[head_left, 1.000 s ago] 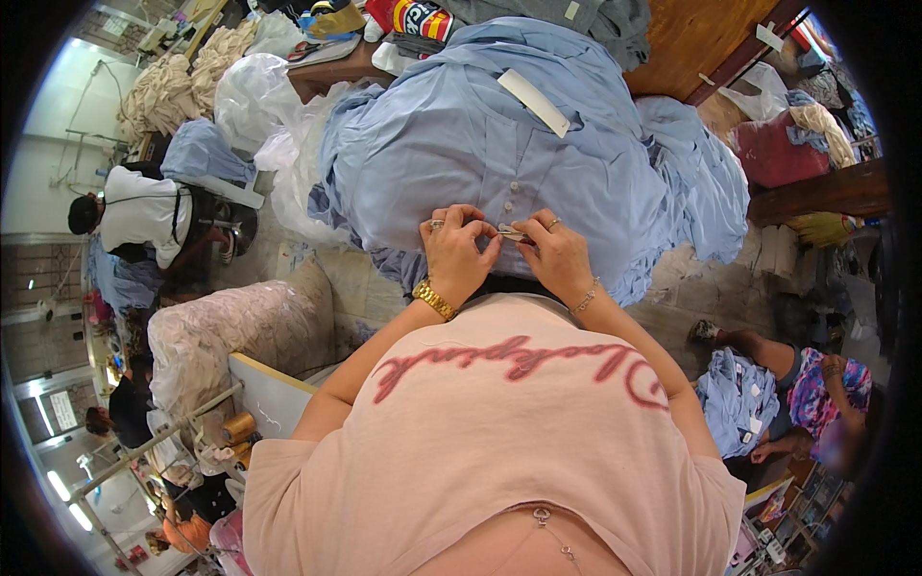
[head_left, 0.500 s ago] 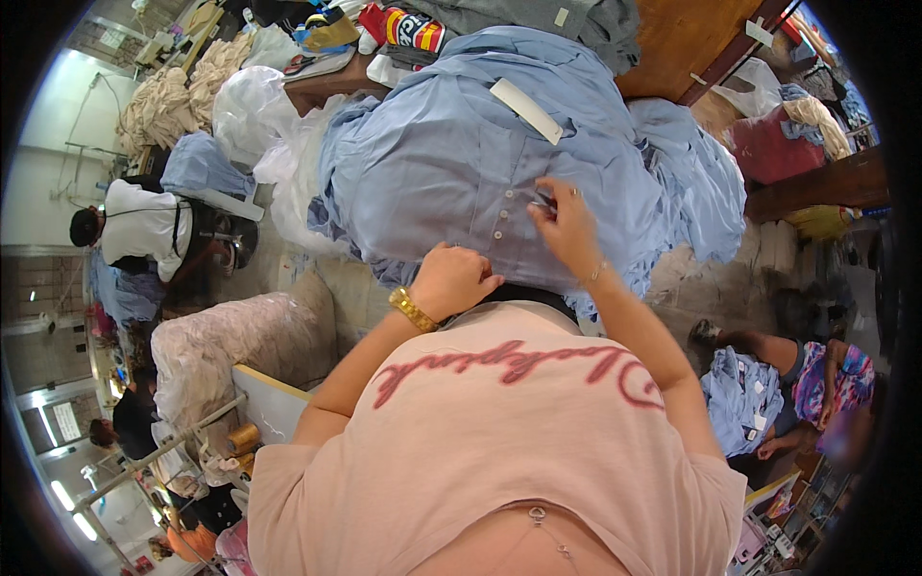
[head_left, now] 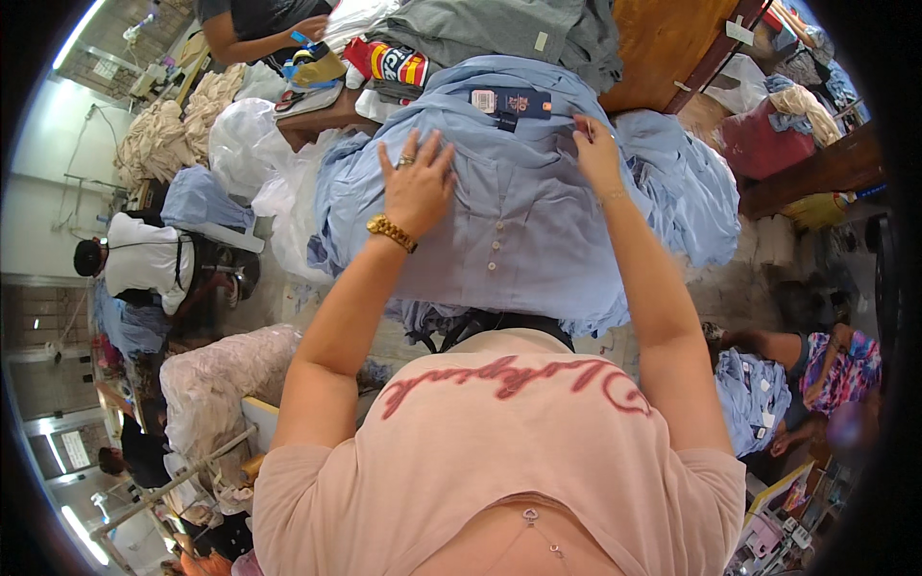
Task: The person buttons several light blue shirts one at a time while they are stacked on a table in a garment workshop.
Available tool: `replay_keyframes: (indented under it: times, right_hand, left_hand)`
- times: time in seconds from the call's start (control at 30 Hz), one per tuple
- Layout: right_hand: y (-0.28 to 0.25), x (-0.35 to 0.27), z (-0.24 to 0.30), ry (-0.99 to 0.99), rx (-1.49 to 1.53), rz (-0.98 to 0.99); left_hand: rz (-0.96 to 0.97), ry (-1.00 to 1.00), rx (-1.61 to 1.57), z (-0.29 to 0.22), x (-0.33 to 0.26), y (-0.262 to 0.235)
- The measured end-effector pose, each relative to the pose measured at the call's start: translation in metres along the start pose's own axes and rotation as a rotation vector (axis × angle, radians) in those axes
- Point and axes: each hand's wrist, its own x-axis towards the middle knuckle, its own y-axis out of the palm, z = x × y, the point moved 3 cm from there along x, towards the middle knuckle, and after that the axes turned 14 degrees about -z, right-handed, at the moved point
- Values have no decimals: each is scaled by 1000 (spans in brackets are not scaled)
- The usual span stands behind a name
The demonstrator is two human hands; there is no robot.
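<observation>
A light blue shirt [head_left: 451,254] with a row of small buttons lies spread face up on a pile of like garments in front of me. At its far end a dark blue hang tag [head_left: 531,104] and a pale label [head_left: 484,101] show by the neck. My left hand [head_left: 420,184], with a gold watch at the wrist, rests on the shirt's left shoulder area, fingers spread. Just right of the tag my right hand [head_left: 597,152] is at the shirt's upper right, thumb and fingers closed on its cloth.
More light blue garments [head_left: 672,182] hang over the right side. Grey cloth [head_left: 519,34] and a red and yellow printed item [head_left: 399,63] lie beyond, with scissors [head_left: 293,96] at far left. Clear plastic bags [head_left: 254,134] stand left. Co-workers are around, one [head_left: 254,29] at the far left.
Both hands have moved away from me, from the near buttons to the shirt's far end. The long pale strip no longer shows; a dark tag and label show there. A co-worker's arm has come into view.
</observation>
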Motion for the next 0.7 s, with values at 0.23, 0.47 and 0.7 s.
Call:
replay_keyframes:
  times: [0.23, 0.47, 0.7]
  right_hand:
    - [-10, -69, 40, 204, 87, 244]
    - [5, -101, 89, -73, 18, 478]
    - [37, -82, 115, -149, 55, 276]
  left_hand:
    - [27, -60, -376, 9, 22, 13]
    - [117, 251, -249, 15, 54, 16]
    - [524, 97, -497, 25, 77, 29]
